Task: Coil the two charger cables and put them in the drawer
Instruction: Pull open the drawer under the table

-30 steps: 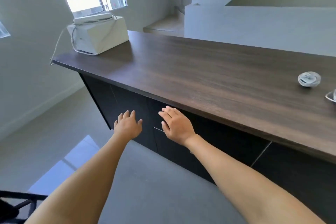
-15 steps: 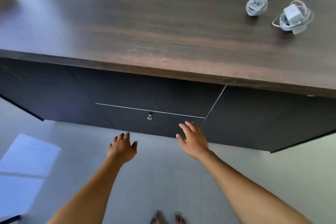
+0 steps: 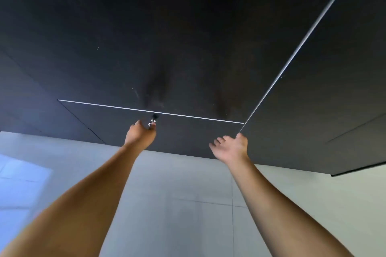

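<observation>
The left hand (image 3: 140, 134) pinches the small key (image 3: 153, 121) on the closed drawer front (image 3: 188, 131), likely to open it, while the right hand's (image 3: 230, 147) grip hangs loose and empty nearby.

Dark cabinet (image 3: 188, 37), matt black front, fills the upper field from nine o'clock through three o'clock. Drawer front (image 3: 188, 131) set low at centre, marked off by a thin pale seam along its top and a long diagonal seam running to one o'clock. Small metal key (image 3: 153, 122) sits in its lock just under the top seam. Pale grey tiled floor (image 3: 183, 204) below, toward six o'clock, with a bright light patch at eight o'clock.
</observation>
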The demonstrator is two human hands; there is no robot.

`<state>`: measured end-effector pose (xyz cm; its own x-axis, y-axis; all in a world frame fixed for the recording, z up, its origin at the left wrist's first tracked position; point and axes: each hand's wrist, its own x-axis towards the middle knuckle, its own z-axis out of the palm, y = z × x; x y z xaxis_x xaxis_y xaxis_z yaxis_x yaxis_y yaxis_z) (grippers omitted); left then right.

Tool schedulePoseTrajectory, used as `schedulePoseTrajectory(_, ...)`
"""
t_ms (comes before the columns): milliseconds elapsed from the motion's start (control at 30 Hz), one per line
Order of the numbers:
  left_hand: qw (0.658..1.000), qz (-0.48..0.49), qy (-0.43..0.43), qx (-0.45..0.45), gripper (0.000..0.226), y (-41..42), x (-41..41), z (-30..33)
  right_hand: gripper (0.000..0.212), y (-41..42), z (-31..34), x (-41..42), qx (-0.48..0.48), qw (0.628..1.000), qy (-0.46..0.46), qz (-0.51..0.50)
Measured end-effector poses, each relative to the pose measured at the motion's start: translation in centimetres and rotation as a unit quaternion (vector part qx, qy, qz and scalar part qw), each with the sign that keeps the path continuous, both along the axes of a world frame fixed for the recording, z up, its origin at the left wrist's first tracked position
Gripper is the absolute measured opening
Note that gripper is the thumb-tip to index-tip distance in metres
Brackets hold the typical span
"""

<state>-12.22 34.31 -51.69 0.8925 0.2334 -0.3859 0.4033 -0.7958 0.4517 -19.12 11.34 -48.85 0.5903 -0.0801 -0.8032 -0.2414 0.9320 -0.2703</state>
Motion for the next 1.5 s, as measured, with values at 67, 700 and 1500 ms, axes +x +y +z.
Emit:
schedulePoseTrajectory(67, 1.000, 0.003, 0.001, -0.017, 0.037, -0.4, 1.7, -0.8, 0.063, -0.3, -0.7, 1.6, 0.017, 0.999, -0.017, -0.028)
schedulePoseTrajectory(700, 0.996, -0.029, -0.048, 0.071, 0.036, -0.7, 0.1, -4.8, 0.061, 0.6, -0.6, 1.5, 0.030, 0.993, 0.007, -0.114)
schedulePoseTrajectory(1500, 0.921, -0.326, 0.044, 0.207, 0.072, 0.4, -10.1, -0.2, 0.069, 3.3, -2.2, -9.6, -0.715, 0.317, 0.074, 0.619)
